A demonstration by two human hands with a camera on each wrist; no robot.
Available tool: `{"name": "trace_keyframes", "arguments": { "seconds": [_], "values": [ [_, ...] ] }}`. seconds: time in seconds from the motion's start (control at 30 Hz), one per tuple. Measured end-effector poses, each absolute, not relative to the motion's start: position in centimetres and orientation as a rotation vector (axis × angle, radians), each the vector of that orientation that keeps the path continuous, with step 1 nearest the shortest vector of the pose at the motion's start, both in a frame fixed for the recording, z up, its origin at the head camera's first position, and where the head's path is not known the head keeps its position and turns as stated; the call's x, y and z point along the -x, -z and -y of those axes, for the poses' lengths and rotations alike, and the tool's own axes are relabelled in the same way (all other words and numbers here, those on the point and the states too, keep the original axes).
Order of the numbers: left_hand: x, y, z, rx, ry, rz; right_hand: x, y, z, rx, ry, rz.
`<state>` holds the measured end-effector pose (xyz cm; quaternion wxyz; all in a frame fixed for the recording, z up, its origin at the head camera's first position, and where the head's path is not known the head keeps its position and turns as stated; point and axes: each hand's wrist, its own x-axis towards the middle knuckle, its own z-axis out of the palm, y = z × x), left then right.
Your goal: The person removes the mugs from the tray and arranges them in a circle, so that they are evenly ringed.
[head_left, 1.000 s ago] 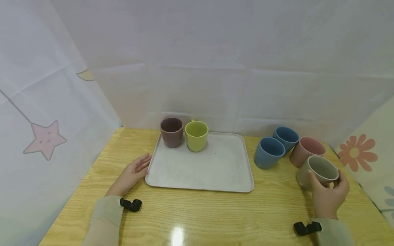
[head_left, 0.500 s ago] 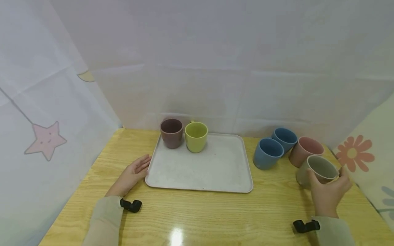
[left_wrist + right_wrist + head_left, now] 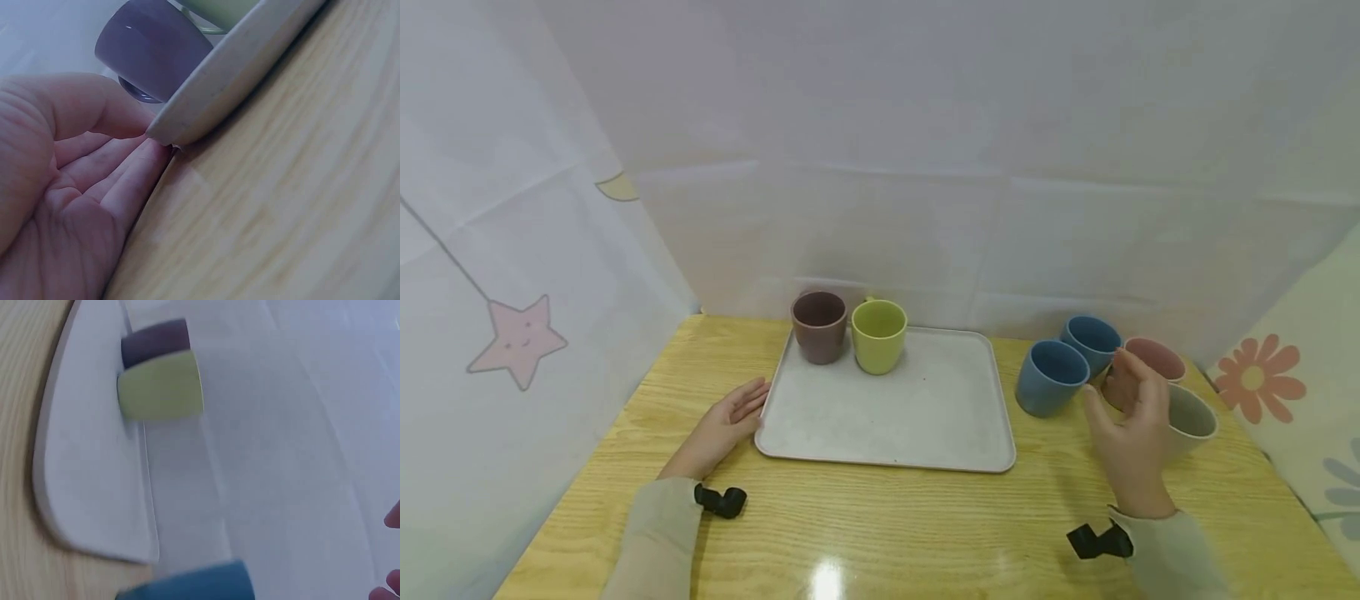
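Observation:
In the head view my left hand (image 3: pixel 718 429) lies beside the left edge of the pale tray (image 3: pixel 887 429). The left wrist view has its digits right at the tray's corner (image 3: pixel 187 119). My right hand (image 3: pixel 1131 442), slightly blurred, hovers among the mugs on the right, with thumb and fingers apart and nothing between them. Its thumb tip comes close to the near blue mug (image 3: pixel 1047 393). Behind that stands another blue mug (image 3: pixel 1092 335). The hand partly hides a pink mug (image 3: pixel 1159 360) and a grey mug (image 3: pixel 1191 417).
A purple mug (image 3: pixel 820 340) and a yellow-green mug (image 3: pixel 880 350) stand upright at the tray's back left. Behind the wooden table (image 3: pixel 910 533) hangs a pale cloth (image 3: pixel 880 167), close to the back mugs.
My right hand has let go of the grey mug and moved left toward the blue mugs. The grey mug stays about where it was. My left hand has not moved.

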<state>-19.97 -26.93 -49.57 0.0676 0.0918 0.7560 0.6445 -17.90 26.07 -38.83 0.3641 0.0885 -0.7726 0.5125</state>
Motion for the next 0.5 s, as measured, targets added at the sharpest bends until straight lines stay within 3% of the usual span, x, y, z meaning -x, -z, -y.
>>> {"name": "trace_keyframes", "arguments": {
  "seconds": [0.17,0.5],
  "values": [
    [20.0,49.6,27.0,-0.289,-1.945,-2.284,19.1,38.7,-22.5,-0.463,-1.395,2.019],
    [20.0,49.5,26.9,-0.262,-1.929,-2.288,23.3,40.8,-15.3,-0.589,-1.593,2.196]
  ]
}}
